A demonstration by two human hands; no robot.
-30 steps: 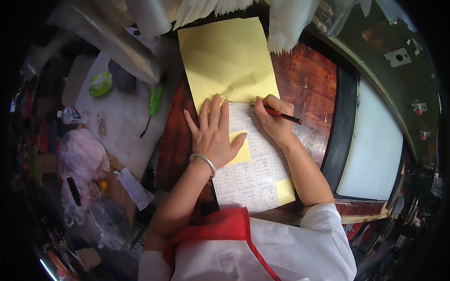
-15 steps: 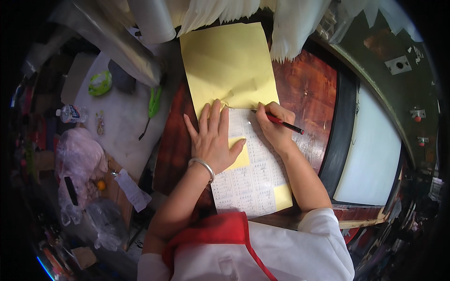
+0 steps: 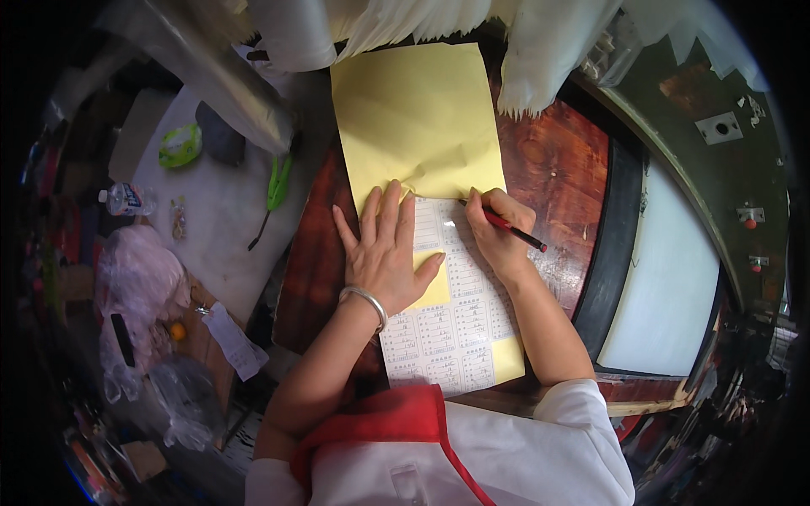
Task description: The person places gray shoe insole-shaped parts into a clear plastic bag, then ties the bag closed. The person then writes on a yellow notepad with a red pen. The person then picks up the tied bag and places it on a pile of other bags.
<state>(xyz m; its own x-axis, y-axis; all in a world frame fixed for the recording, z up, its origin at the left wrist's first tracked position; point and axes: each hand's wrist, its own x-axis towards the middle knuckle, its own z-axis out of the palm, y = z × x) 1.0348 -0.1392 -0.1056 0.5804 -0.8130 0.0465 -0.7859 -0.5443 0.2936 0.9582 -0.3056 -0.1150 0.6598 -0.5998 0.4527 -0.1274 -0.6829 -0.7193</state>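
A sheet of white printed labels (image 3: 462, 325), many filled in by hand, lies on the dark red wooden table (image 3: 548, 156). Bare yellow backing shows where some labels are gone. Beyond it spreads a large, slightly creased yellow sheet (image 3: 413, 105). My left hand (image 3: 384, 257) rests flat with its fingers spread, across the labels and the near edge of the yellow sheet. In my right hand (image 3: 504, 232) is a red and black pen (image 3: 516, 230), its tip at the top of the label sheet. A silver bangle (image 3: 369, 299) circles my left wrist.
To the left, a pale surface holds a plastic bottle (image 3: 126, 200), a green packet (image 3: 180, 146) and a green-handled tool (image 3: 278, 183). Nearer are plastic bags (image 3: 143, 274) and a paper slip (image 3: 234, 341). Translucent sheets (image 3: 422, 25) hang at the far edge. A black-framed white panel (image 3: 666, 278) stands right.
The view has shifted slightly. My right hand keeps its grip on the pen at almost the same spot, and my left hand stays flat on the sheets.
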